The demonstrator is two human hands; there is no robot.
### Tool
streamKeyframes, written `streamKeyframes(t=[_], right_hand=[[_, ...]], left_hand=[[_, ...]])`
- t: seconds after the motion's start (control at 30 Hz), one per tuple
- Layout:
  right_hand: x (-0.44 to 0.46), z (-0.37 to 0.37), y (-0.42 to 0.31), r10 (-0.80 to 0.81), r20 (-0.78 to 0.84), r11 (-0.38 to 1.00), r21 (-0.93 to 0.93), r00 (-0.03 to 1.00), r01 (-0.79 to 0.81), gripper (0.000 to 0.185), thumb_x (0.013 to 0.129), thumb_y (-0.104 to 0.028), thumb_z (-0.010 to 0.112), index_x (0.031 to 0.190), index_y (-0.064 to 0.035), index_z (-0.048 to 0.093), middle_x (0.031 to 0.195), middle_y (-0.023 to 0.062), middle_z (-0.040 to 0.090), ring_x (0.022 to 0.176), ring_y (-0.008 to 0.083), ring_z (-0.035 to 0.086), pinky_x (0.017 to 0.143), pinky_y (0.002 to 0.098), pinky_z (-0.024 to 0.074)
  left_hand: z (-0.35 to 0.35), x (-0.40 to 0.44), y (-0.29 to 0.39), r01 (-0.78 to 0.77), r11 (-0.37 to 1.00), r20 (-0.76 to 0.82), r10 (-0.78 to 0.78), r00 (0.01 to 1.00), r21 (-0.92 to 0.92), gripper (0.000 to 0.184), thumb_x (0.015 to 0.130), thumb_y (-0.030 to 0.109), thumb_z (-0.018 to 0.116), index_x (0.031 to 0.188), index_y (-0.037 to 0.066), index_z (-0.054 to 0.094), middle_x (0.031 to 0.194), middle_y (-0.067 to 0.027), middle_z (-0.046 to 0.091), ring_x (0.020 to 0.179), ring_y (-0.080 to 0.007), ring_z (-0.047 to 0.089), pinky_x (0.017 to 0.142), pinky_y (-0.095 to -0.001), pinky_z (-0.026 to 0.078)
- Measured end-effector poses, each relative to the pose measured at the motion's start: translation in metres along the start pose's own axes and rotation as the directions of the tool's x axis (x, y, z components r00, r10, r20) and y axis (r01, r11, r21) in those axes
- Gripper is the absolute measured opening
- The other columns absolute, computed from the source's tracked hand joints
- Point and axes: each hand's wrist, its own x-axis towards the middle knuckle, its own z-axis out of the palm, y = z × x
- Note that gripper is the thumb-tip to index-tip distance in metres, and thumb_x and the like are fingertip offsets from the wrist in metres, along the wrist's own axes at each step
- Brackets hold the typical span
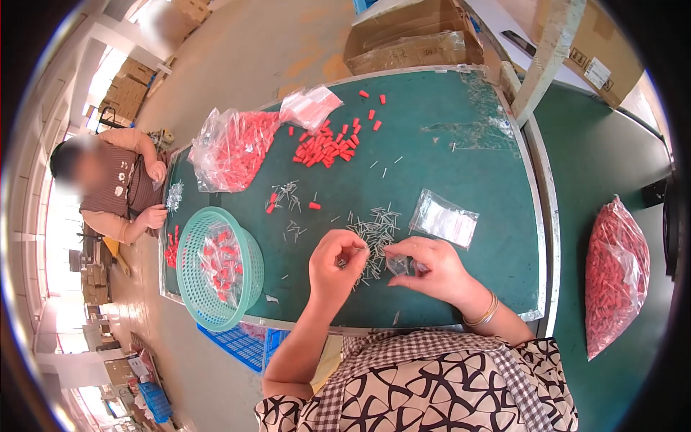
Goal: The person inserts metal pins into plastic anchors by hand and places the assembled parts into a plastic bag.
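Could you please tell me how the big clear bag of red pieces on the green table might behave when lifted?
The bag will probably sag and change shape, as its film is thin and crumpled. It may feel fairly heavy, since many red pieces fill it, and these would likely shift inside.

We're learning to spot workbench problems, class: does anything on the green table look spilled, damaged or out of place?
Two things stand out. A few red caps lie beside small loose pins, apart from the main cap pile. The table looks scuffed near its far right corner. Nothing looks clearly spilled.
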Motion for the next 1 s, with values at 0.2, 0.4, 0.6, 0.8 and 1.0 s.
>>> streamKeyframes(t=[0.2, 0.4, 0.6, 0.8, 1.0], right_hand=[[0.002, -0.004, -0.006, 0.102, 0.071, 0.994, -0.050, 0.992, -0.098, 0.049, 0.070, -0.018, 0.082, 0.115, -0.0112, 0.065, 0.096, 0.0042, 0.069, 0.062, 0.0169, 0.061, 0.053, 0.0279, 0.0501], [0.001, -0.002, -0.006, 0.055, 0.041, 0.998, -0.041, 0.998, -0.053, 0.049, 0.070, -0.019, 0.082, 0.115, -0.0123, 0.064, 0.096, 0.0026, 0.069, 0.059, 0.0165, 0.059, 0.053, 0.0277, 0.0495], [0.001, -0.002, -0.008, 0.062, 0.039, 0.998, -0.035, 0.997, -0.061, 0.048, 0.070, -0.019, 0.082, 0.115, -0.0133, 0.065, 0.096, 0.0011, 0.069, 0.058, 0.0160, 0.058, 0.053, 0.0272, 0.0496], [0.001, -0.001, -0.005, 0.064, 0.009, 0.997, -0.033, 0.998, -0.064, 0.048, 0.069, -0.016, 0.083, 0.113, -0.0121, 0.065, 0.095, 0.0018, 0.069, 0.055, 0.0137, 0.055, 0.050, 0.0256, 0.0476], [0.000, 0.000, -0.006, 0.093, 0.038, 0.995, -0.039, 0.995, -0.091, 0.046, 0.071, -0.018, 0.082, 0.114, -0.0126, 0.065, 0.096, 0.0017, 0.069, 0.057, 0.0155, 0.059, 0.052, 0.0264, 0.0498]], left_hand=[[0.009, -0.006, 0.037, -0.122, 0.991, 0.151, 0.114, 0.982, 0.047, 0.019, 0.078, -0.009, 0.068, 0.094, -0.001, 0.064, 0.099, -0.0060, 0.059, 0.075, -0.0076, 0.056, 0.064, -0.0226, 0.046], [-0.033, 0.027, -0.030, -0.092, 0.930, -0.148, 0.153, 0.977, 0.356, 0.017, 0.082, -0.003, 0.067, 0.098, 0.003, 0.066, 0.098, -0.0067, 0.062, 0.066, -0.0144, 0.059, 0.063, -0.0282, 0.049], [-0.063, 0.068, -0.077, -0.273, 0.569, 0.166, 0.233, 0.958, 0.776, 0.020, 0.079, 0.001, 0.062, 0.099, 0.002, 0.064, 0.097, -0.0103, 0.062, 0.088, -0.0288, 0.062, 0.072, -0.0379, 0.051], [-0.065, 0.068, -0.077, -0.241, 0.519, 0.199, 0.136, 0.970, 0.820, 0.007, 0.083, 0.005, 0.058, 0.089, 0.001, 0.059, 0.093, -0.0145, 0.062, 0.087, -0.0335, 0.061, 0.074, -0.0441, 0.050], [-0.106, 0.096, -0.091, 0.098, 0.519, -0.285, 0.293, 0.913, 0.849, 0.010, 0.084, 0.008, 0.062, 0.091, 0.002, 0.065, 0.089, -0.0166, 0.063, 0.081, -0.0356, 0.062, 0.074, -0.0442, 0.050]])
